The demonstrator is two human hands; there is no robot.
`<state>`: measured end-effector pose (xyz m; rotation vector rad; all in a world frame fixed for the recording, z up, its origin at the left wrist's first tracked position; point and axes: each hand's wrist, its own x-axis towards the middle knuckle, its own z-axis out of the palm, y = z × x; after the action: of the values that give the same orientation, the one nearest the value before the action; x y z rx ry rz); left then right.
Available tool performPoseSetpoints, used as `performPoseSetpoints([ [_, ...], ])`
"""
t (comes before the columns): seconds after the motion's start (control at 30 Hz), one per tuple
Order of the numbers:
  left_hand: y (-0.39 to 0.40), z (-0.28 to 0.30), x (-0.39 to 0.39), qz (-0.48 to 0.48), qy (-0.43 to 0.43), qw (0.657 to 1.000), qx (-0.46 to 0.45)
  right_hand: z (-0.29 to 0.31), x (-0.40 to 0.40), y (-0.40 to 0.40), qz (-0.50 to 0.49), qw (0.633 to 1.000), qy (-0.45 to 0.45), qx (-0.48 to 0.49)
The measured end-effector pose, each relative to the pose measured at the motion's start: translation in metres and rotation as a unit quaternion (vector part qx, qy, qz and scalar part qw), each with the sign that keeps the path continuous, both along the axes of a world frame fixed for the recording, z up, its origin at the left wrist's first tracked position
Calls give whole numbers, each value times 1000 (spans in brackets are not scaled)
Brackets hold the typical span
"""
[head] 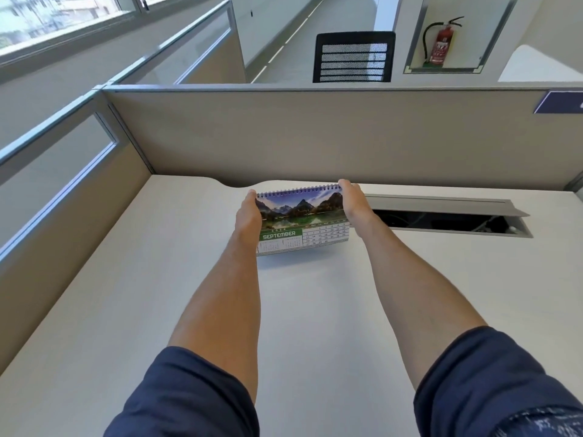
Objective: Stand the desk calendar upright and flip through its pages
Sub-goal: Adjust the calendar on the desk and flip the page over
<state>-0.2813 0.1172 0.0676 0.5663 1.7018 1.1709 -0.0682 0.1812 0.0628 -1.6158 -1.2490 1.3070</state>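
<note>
A pale desk [132,310] sits in a beige-walled office cubicle; the desk calendar [303,220] stands near its far edge, showing a mountain-lake photo above a green band reading "SEPTEMBER" and a date grid; its spiral binding runs along the top. Just right of it an open cable tray [448,217] is cut into the desk; past the partition stand a black mesh chair [355,56] and a red fire extinguisher [441,42]. The left hand [249,219] clasps the calendar's left end; the right hand [353,201] clasps its right end.

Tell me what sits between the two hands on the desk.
The desk calendar, open to September, fills the gap in the head view: left hand grips one end, right hand the other.
</note>
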Motion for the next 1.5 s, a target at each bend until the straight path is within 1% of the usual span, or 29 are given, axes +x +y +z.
performPoseSetpoints([
  [0.13,-2,-1,-1,-6,-21,1000,-2,0,1,-2,6,1000,-3,-5],
  [0.3,-9,-7,-4,3,-9,1000,-23,2,6,-8,14,1000,12,-16],
  [0.4,-13,-10,-7,7,11,999,-36,4,14,-12,1,1000,18,-14],
  [0.5,-17,-13,-7,-2,21,999,-25,9,21,-18,-25,1000,7,-8],
  [0.7,-29,-10,-7,48,101,994,6,15,24,-22,-55,998,-21,-3],
  [0.8,-30,-10,-5,42,103,994,11,17,20,-20,-58,998,-33,-16],
  [0.9,-30,-10,-3,22,107,994,5,17,17,-18,-60,998,-18,-17],
  [1.07,-30,-10,-1,19,123,992,0,15,17,-13,-73,997,10,-24],
  [1.5,-35,-8,3,18,110,994,3,13,15,0,-94,990,98,-27],
])
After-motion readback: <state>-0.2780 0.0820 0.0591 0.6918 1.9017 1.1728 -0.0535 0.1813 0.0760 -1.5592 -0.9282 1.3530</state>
